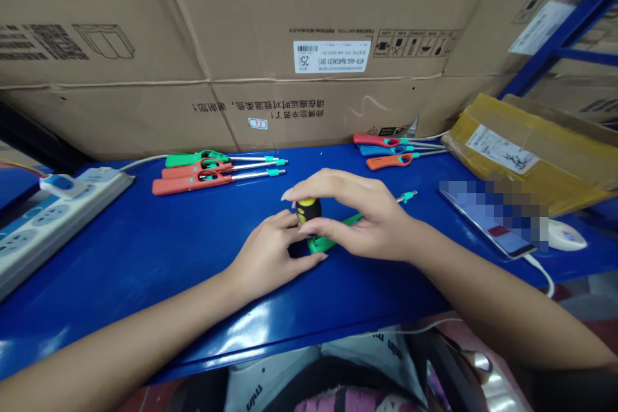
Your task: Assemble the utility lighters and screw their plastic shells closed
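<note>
My right hand [367, 212] is wrapped round the stubby screwdriver [309, 211], which has a black and yellow handle and stands upright with its tip hidden. Under that hand lies a green gas lighter [322, 244], its metal nozzle pointing to the far right. My left hand [273, 254] grips around the lighter's near end, thumb in front and fingers behind, close to the screwdriver; its fingertips are partly hidden. To the left rest one green lighter [193, 158] and two orange-red lighters [193, 184]. Red, blue and orange lighters [386, 161] lie at the back right.
The work surface is a blue table [193, 238]. A white power strip [62, 219] runs along its left side. At the right are a phone [487, 225] with a cable, a white mouse-like object [567, 236] and a yellow-taped carton [531, 148]. Large cardboard boxes [241, 26] stand behind.
</note>
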Demonstrator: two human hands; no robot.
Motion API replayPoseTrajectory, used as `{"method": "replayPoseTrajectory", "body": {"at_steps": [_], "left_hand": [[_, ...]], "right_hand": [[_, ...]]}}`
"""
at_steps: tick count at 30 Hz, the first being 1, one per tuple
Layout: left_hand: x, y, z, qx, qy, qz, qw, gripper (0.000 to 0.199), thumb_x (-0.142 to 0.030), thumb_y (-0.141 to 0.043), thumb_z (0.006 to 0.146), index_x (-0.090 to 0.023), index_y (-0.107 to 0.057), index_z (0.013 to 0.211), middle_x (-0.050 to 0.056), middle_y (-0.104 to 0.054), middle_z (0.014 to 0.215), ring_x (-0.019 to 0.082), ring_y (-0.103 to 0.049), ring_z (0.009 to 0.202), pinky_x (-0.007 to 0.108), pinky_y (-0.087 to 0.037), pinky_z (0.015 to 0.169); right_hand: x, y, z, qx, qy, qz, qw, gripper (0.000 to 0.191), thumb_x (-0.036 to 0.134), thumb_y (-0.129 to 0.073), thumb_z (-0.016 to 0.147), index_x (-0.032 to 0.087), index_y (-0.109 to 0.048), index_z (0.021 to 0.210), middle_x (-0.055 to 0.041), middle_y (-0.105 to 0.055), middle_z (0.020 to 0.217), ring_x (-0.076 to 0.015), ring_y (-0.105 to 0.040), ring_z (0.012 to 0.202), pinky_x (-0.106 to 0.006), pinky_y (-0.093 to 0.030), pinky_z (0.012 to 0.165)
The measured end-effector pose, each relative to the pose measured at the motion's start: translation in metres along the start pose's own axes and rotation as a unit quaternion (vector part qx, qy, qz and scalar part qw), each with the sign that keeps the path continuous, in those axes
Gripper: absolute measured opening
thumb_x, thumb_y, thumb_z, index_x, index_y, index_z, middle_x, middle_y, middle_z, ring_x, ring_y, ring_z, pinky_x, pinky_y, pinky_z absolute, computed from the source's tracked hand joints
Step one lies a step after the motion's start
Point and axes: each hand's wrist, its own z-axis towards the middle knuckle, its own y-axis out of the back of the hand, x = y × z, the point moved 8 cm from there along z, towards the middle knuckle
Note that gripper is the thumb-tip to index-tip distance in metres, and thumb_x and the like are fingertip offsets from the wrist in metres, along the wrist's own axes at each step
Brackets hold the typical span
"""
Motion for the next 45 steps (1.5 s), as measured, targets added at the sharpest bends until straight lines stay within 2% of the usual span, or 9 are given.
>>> {"method": "replayPoseTrajectory", "body": {"at_steps": [2, 8, 13, 17, 22, 27, 32, 39, 45], "left_hand": [[-0.002, 0.005, 0.001, 0.010, -0.001, 0.016, 1.000, 0.026, -0.041, -0.074, 0.088, -0.022, -0.078, 0.105, 0.006, -0.073, 0.094, 0.026, -0.068, 0.091, 0.040, -0.055, 0.082], [-0.003, 0.030, -0.001, 0.099, 0.013, 0.110, 0.989, 0.024, -0.027, -0.073, 0.078, -0.023, -0.074, 0.102, 0.004, -0.073, 0.096, 0.026, -0.067, 0.090, 0.037, -0.052, 0.080], [0.004, 0.038, -0.007, 0.142, 0.030, 0.147, 0.978, 0.039, -0.042, -0.077, 0.080, -0.023, -0.068, 0.114, 0.007, -0.068, 0.108, 0.029, -0.067, 0.096, 0.038, -0.052, 0.081], [0.001, 0.020, -0.007, 0.157, -0.001, 0.116, 0.981, 0.052, -0.055, -0.069, 0.091, -0.024, -0.060, 0.131, 0.009, -0.062, 0.124, 0.031, -0.063, 0.110, 0.043, -0.051, 0.093], [0.005, 0.014, -0.003, 0.131, -0.027, 0.055, 0.989, 0.024, -0.036, -0.060, 0.100, -0.021, -0.061, 0.118, 0.009, -0.065, 0.120, 0.027, -0.063, 0.107, 0.040, -0.052, 0.092], [0.028, 0.041, 0.002, 0.110, 0.018, 0.009, 0.994, 0.030, -0.043, -0.054, 0.102, -0.022, -0.059, 0.123, 0.006, -0.071, 0.115, 0.022, -0.069, 0.097, 0.031, -0.053, 0.080], [0.049, 0.065, 0.007, 0.068, 0.047, -0.049, 0.995, 0.037, -0.048, -0.055, 0.100, -0.018, -0.063, 0.120, 0.006, -0.072, 0.111, 0.021, -0.068, 0.092, 0.029, -0.053, 0.079], [0.060, 0.066, 0.007, 0.023, 0.073, -0.108, 0.991, 0.036, -0.047, -0.060, 0.096, -0.014, -0.068, 0.110, 0.005, -0.073, 0.093, 0.019, -0.067, 0.080, 0.026, -0.052, 0.071], [0.053, 0.054, 0.005, 0.058, 0.064, -0.146, 0.986, 0.032, -0.044, -0.057, 0.099, -0.016, -0.069, 0.110, 0.004, -0.074, 0.090, 0.018, -0.069, 0.081, 0.027, -0.052, 0.074]], "right_hand": [[0.000, 0.015, 0.004, -0.016, -0.020, 0.005, 1.000, 0.024, 0.026, -0.070, 0.095, 0.020, -0.068, 0.119, -0.0059, -0.075, 0.111, -0.0173, -0.072, 0.100, -0.032, -0.059, 0.091], [-0.040, 0.087, -0.010, -0.226, -0.145, -0.015, 0.963, 0.030, 0.038, -0.070, 0.094, 0.028, -0.059, 0.120, -0.0035, -0.069, 0.105, -0.0160, -0.070, 0.083, -0.027, -0.060, 0.064], [-0.115, 0.066, -0.041, -0.081, -0.253, -0.031, 0.964, 0.035, 0.041, -0.075, 0.088, 0.019, -0.066, 0.113, -0.0071, -0.067, 0.106, -0.0177, -0.069, 0.085, -0.034, -0.062, 0.074], [-0.141, 0.044, -0.061, 0.022, -0.278, -0.124, 0.952, 0.028, 0.033, -0.066, 0.092, 0.014, -0.073, 0.113, -0.0124, -0.070, 0.108, -0.0237, -0.068, 0.098, -0.044, -0.058, 0.088], [-0.142, 0.030, -0.068, 0.166, -0.253, -0.209, 0.930, 0.029, 0.025, -0.055, 0.098, 0.014, -0.075, 0.116, -0.0150, -0.071, 0.113, -0.0260, -0.066, 0.106, -0.049, -0.052, 0.099], [-0.116, 0.061, -0.054, 0.118, -0.237, -0.181, 0.947, 0.032, 0.034, -0.054, 0.100, 0.017, -0.074, 0.117, -0.0131, -0.074, 0.117, -0.0246, -0.067, 0.112, -0.045, -0.051, 0.103], [-0.108, 0.067, -0.061, 0.240, -0.342, -0.143, 0.897, 0.036, 0.050, -0.069, 0.089, 0.019, -0.079, 0.103, -0.0081, -0.078, 0.105, -0.0243, -0.072, 0.097, -0.035, -0.054, 0.087], [-0.108, 0.052, -0.060, 0.276, -0.290, -0.177, 0.899, 0.030, 0.039, -0.057, 0.098, 0.016, -0.076, 0.096, -0.0098, -0.076, 0.097, -0.0228, -0.068, 0.088, -0.034, -0.049, 0.081], [-0.095, 0.032, -0.059, 0.282, -0.260, -0.169, 0.908, 0.025, 0.031, -0.052, 0.101, 0.016, -0.072, 0.098, -0.0099, -0.072, 0.100, -0.0207, -0.067, 0.087, -0.032, -0.049, 0.079]]}}
